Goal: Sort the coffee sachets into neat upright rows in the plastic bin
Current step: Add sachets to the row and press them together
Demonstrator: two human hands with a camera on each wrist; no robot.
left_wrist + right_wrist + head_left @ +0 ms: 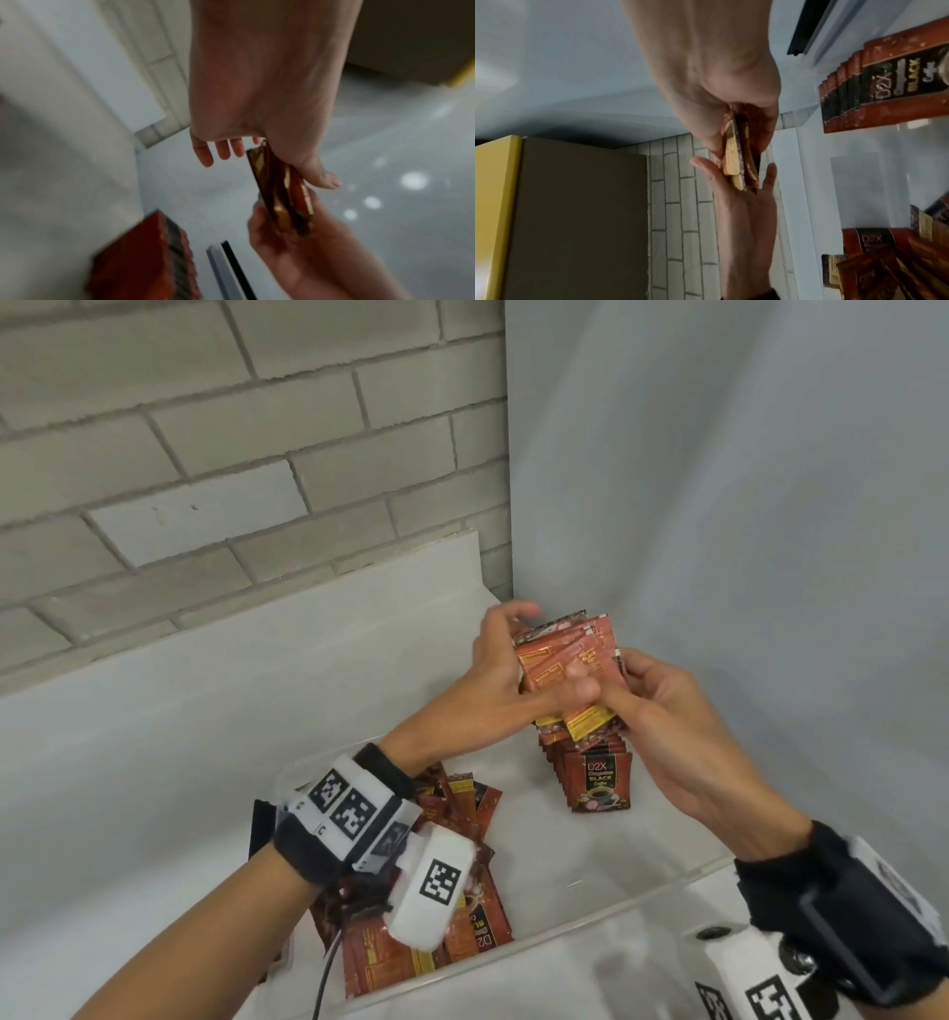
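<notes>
The right hand [662, 711], nearest the head camera along with its wrist band, has its thumb and fingers curled round the right edge of a small stack of coffee sachets [570, 670], and the left hand [506, 672] pinches the same stack from the other side, thumb across the front and fingers behind; so both grips are clamped on the stack, held in the air above the plastic bin [637, 891]. The sachets look light, thin and glossy, so they will likely slide against each other and fan out unless squeezed flat across their faces, with the edges tapped level. Just below stands an upright row of sachets [595, 778] in the bin. A loose heap of sachets [462, 819] lies in the near left part.
</notes>
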